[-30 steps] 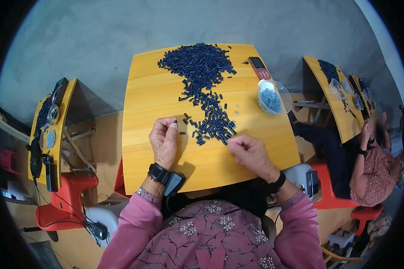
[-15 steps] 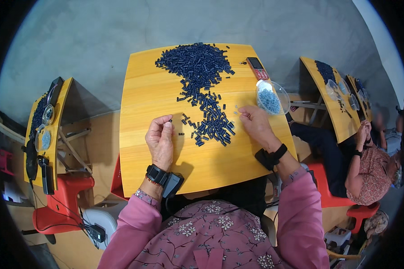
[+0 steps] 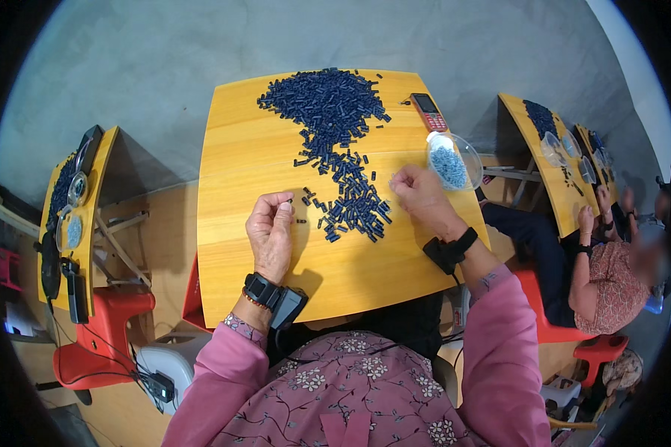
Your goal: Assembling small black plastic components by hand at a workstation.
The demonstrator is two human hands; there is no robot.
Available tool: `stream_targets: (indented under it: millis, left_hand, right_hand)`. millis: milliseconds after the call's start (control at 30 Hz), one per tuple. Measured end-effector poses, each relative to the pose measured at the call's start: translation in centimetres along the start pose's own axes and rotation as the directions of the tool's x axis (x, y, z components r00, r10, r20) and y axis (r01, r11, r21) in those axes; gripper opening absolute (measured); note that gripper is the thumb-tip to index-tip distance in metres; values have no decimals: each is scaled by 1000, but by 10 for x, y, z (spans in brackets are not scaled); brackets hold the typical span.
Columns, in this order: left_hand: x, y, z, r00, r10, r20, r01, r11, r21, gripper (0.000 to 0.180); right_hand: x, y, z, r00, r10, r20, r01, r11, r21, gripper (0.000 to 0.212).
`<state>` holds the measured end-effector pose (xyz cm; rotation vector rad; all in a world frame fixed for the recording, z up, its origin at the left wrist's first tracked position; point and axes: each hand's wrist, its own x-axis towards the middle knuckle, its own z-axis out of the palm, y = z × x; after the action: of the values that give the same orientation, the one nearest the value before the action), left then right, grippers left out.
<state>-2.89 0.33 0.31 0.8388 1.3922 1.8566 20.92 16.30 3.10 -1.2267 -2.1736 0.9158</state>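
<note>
Head view | black piece (image 3: 290, 200) is pinched by left hand (image 3: 270, 232) | right hand (image 3: 425, 197) is curled, grip indiscernible | loose pieces (image 3: 353, 207) are spread between

Room light, from where I stand: moderate, diffuse, origin hard to tell. Shadows: soft-edged, on the table (image 3: 238, 164), near half, beside left hand (image 3: 270, 232) and right forearm (image 3: 477, 258). Table edges: visibly bowed. Picture rim: black, rounded. Co-worker's head (image 3: 651, 257), beyond right edge: blurred.
</note>
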Motion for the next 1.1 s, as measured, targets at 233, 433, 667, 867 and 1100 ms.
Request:
stream_targets:
  millis: [233,433,667,867,1100]
  left_hand:
    - [0,-3,-2,1000,-1,9,1,1000,28,12]
    - [0,-2,-1,1000,9,23,-10,999,40,11]
    - [1,-2,0,1000,-3,20,2,999,40,11]
    - [0,-4,0,999,12,36,-14,998,55,11]
    - [0,-5,-1,997,40,58,-44,997,65,11]
  right_hand:
    - [-2,-18,-8,993,120,3,-116,960,255,13]
    - [-5,-5,-7,989,144,-8,-133,932,336,13]
    - [3,14,5,996,52,-66,-39,984,176,15]
    - [19,13,18,914,-393,-104,357,898,-258,14]
    - [18,3,18,913,-403,-59,366,875,-318,9]
